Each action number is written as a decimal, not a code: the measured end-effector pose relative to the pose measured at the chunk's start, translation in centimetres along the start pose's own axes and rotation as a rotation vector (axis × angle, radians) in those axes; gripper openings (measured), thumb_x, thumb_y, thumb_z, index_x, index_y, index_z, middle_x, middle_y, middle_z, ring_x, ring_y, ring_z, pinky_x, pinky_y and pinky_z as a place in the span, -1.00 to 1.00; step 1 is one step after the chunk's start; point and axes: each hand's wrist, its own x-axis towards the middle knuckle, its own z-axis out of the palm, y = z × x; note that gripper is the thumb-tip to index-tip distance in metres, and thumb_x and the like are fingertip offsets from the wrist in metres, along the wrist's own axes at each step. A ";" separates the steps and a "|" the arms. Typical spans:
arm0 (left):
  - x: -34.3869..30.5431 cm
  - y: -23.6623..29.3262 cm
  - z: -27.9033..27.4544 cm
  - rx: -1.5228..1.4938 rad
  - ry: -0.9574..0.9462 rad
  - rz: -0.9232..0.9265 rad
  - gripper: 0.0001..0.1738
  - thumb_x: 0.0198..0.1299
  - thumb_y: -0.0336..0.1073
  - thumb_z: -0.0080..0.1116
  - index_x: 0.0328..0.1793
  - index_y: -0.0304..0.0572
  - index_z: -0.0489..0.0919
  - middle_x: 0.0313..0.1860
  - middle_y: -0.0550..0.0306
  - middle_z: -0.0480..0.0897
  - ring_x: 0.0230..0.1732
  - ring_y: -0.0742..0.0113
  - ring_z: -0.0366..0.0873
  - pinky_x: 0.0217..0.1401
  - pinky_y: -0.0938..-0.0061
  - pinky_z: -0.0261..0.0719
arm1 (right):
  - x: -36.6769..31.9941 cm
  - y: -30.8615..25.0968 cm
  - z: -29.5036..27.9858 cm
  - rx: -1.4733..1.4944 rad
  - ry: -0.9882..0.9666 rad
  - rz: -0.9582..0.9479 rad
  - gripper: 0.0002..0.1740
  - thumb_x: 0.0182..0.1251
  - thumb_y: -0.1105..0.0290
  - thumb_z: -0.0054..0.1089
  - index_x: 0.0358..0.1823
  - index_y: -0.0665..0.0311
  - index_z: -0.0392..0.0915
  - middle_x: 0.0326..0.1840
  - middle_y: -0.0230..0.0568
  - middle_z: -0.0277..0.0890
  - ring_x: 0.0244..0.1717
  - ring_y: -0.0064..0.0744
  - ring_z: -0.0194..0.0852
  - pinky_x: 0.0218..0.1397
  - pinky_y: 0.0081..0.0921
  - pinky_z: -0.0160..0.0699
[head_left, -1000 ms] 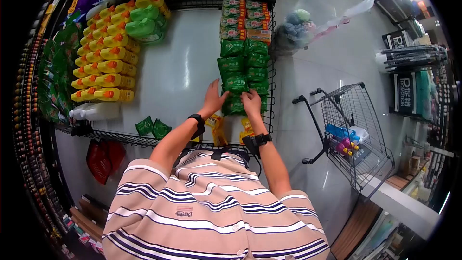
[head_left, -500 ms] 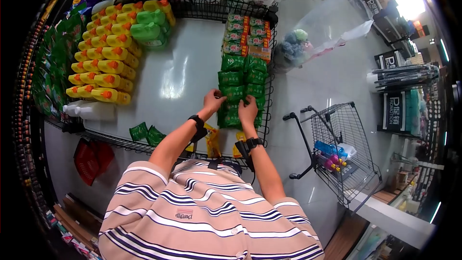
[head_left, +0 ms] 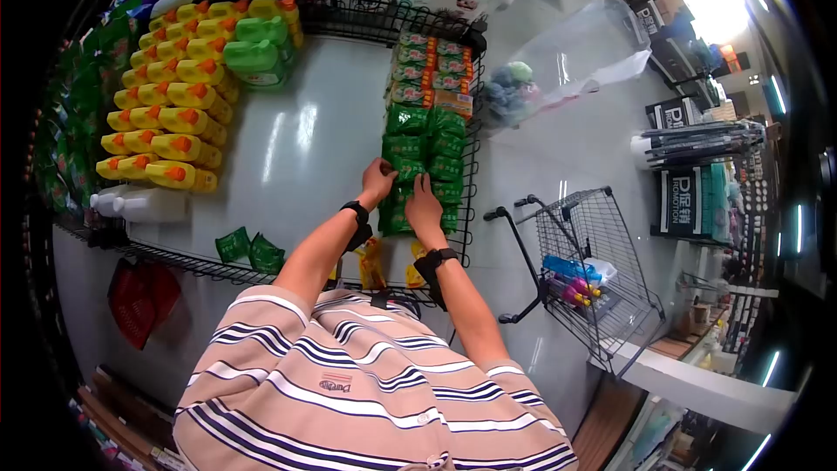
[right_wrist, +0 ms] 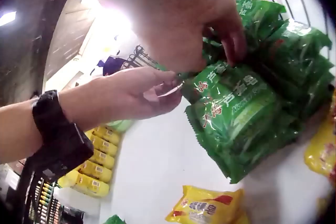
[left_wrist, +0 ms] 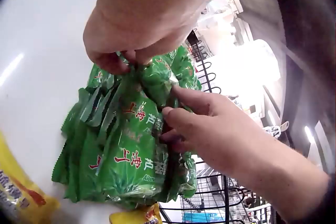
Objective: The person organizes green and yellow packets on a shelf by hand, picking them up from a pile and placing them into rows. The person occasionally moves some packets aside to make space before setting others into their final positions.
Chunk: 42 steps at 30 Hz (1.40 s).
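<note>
Green soap packets (head_left: 398, 221) with aloe pictures lie stacked in two columns on the right side of the wire-edged display. My left hand (head_left: 377, 181) is at the left edge of the stack, pinching the edge of one packet between thumb and fingertips. My right hand (head_left: 425, 210) reaches over the same stack from the near side. In the left wrist view, the right hand's thumb and fingers (left_wrist: 181, 120) grip a green packet (left_wrist: 157, 79) from its right side. The left hand's fingertips are partly hidden behind the packets there.
Boxed soap bars (head_left: 410, 72) stand beyond the green packets. Yellow bottles (head_left: 174, 148) fill the display's left side, with green jugs (head_left: 255, 57) beside them. Yellow packets (head_left: 372, 263) lie near the front rim. A shopping cart (head_left: 602, 270) stands on the right, a red basket (head_left: 144, 296) below left.
My left hand's spread fingers have closed into a pinch at the packets' left edge. The right hand stays over the stack. The head view has shifted slightly.
</note>
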 end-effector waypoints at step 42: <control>-5.7 -9.6 -29.5 0.694 -0.603 -0.276 -0.43 -0.29 -0.15 0.35 -0.08 -0.21 0.50 -0.22 0.01 0.59 -0.28 0.19 0.56 -0.24 0.34 0.53 | -1.9 -22.0 9.5 0.858 -0.639 -0.481 -0.30 -0.05 0.01 0.18 0.07 0.34 0.33 0.04 0.10 0.34 0.14 0.03 0.19 0.11 -0.24 0.26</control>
